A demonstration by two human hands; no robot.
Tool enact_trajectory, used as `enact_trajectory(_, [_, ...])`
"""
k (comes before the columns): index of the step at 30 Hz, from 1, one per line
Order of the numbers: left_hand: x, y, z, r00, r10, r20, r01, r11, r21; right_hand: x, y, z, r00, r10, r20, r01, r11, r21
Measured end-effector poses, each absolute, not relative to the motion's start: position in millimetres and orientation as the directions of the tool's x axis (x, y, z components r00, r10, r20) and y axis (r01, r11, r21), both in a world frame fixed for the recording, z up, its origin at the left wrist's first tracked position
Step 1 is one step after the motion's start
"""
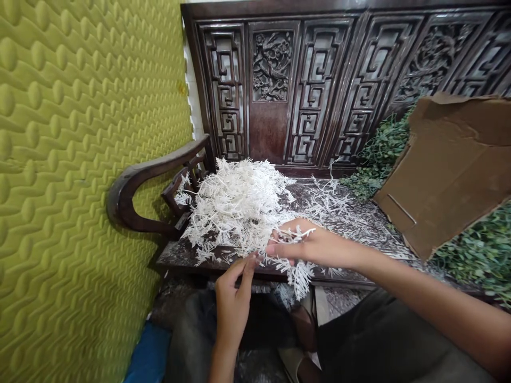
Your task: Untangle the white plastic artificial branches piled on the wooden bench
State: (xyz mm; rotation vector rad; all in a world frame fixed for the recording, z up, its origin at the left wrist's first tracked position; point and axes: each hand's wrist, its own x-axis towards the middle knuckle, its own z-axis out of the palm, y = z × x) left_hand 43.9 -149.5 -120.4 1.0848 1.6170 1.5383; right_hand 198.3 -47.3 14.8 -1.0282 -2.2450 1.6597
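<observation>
A white artificial plant sprig (pixel 301 277) with feathery tips hangs from my right hand (pixel 297 246), whose fingers are closed around its stems. Just left of it and slightly lower, my left hand (pixel 236 282) has thumb and forefinger pinched together near the sprig's leaf ends. What sits between those fingertips is too small to make out. Beyond both hands rises a large heap of similar white sprigs (pixel 239 199) on the dark wooden bench (pixel 175 256). Loose white stems (pixel 325 199) lie to the heap's right.
The bench has a curved armrest (pixel 123 197) and a carved back (pixel 271 127). On the right, a brown cardboard piece (pixel 451 170) leans over green artificial foliage (pixel 475 255). A yellow textured wall (pixel 88 159) borders the left. Something blue (pixel 149 351) lies low at left.
</observation>
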Motion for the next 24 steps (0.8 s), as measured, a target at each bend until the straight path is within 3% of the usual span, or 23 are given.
enact_trajectory(4, [34.8,-147.9,-123.3,-0.652,0.756,0.059,0.029,-0.054,0.998,199.5,-44.3,8.5,-0.801,0.547,-0.242,0.384,0.160,-0.909])
enact_trajectory(7, [29.8,-144.7,-118.6,-0.578,0.798,0.169,0.017,-0.196,0.981,199.7,-41.4,5.0,-0.853,0.486,-0.189,0.309,0.179,-0.934])
enact_trajectory(10, [28.0,-145.6,-110.1,-0.485,0.834,0.262,0.130,-0.228,0.965,199.4,-38.2,1.6,-0.867,0.473,-0.158,0.277,0.192,-0.941])
enact_trajectory(16, [36.6,-157.4,-97.7,-0.202,0.974,0.100,0.143,-0.071,0.987,199.1,-34.0,-4.4,-0.890,0.456,-0.023,0.213,0.371,-0.904])
enact_trajectory(19, [46.6,-158.5,-97.2,-0.214,0.969,0.125,0.210,-0.080,0.974,198.8,-35.5,-6.4,-0.888,0.460,-0.006,0.238,0.449,-0.861])
enact_trajectory(24, [62.2,-155.5,-96.8,-0.259,0.965,0.043,0.177,0.004,0.984,194.5,-43.4,-9.7,-0.834,0.543,-0.098,0.432,0.534,-0.727])
